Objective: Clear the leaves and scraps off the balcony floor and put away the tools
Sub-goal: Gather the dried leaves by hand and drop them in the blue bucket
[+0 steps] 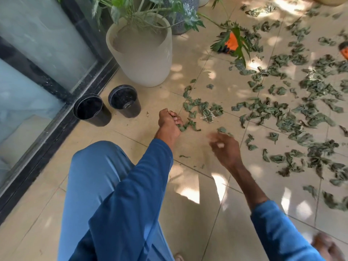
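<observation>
Wilted green leaves (293,117) lie scattered over the tan tile floor (188,185), thickest to the right. A tangle of white string (207,116) rests among them. My left hand (169,123) reaches down with curled fingers that grip a few leaves and a bit of string at the near edge of the scatter. My right hand (225,147) hovers just above the floor, blurred, with fingers loosely bent and nothing visible in it. An orange-and-black tool (230,43) lies farther back under a drooping plant stem. Another orange item (344,49) shows at the right edge.
Two small black plastic pots (92,110) (125,100) stand by the sliding door track (56,117) on the left. A large pale planter (143,51) with a leafy plant stands behind them. My blue-trousered knee (98,176) fills the lower middle.
</observation>
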### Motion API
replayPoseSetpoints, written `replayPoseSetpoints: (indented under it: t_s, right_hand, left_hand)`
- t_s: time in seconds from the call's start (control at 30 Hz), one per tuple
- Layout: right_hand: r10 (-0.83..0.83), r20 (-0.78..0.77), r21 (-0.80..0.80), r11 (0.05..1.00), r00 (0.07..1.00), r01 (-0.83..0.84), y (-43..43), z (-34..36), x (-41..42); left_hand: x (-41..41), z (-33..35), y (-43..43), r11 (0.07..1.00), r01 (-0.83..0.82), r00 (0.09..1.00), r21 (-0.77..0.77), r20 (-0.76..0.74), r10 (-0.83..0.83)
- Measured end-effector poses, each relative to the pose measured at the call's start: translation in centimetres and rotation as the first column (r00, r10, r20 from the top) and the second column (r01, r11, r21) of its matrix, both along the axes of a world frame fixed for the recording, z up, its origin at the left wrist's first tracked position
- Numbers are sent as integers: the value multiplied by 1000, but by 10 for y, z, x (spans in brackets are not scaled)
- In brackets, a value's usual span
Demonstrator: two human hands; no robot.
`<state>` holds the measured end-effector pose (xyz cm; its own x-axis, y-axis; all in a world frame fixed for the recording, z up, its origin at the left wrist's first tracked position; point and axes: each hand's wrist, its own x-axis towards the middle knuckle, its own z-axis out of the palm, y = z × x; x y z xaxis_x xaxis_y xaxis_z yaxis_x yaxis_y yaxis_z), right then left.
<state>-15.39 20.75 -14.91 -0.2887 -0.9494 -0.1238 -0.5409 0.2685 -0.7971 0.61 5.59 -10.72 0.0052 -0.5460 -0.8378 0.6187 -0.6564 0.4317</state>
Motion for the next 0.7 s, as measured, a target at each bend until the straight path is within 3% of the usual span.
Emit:
replayPoseSetpoints:
  t_s: [0.1, 0.17, 0.33, 0.47, 0.53, 0.7]
  right_hand:
    - [37, -96, 357, 934, 995, 0, 53, -42, -10]
    - [73, -137, 417, 909, 988, -9, 74, -56, 13]
    - [63, -163, 232, 972, 985, -24, 46, -71, 83]
    - [26, -121, 113, 994, 992, -13, -2, -62, 96]
    - [-48, -27, 117, 992, 998, 51, -11, -55, 85]
    - [48, -204, 120, 992, 978, -24, -10, -77, 59]
  left_hand:
    - [-4, -2, 0, 1000, 27, 999, -10, -41, -27]
    - [-6, -4, 1, 999, 34, 998, -4, -54, -34]
    - [-8, -7, 1, 999, 46, 997, 2, -58, -46]
    - [-3, -6, 0, 999, 43, 995, -5, -88, -43]
    - [-1, -7, 0, 999, 43, 994, -7, -96, -43]
    - [4, -8, -3, 1000, 24, 995, 1, -96, -24]
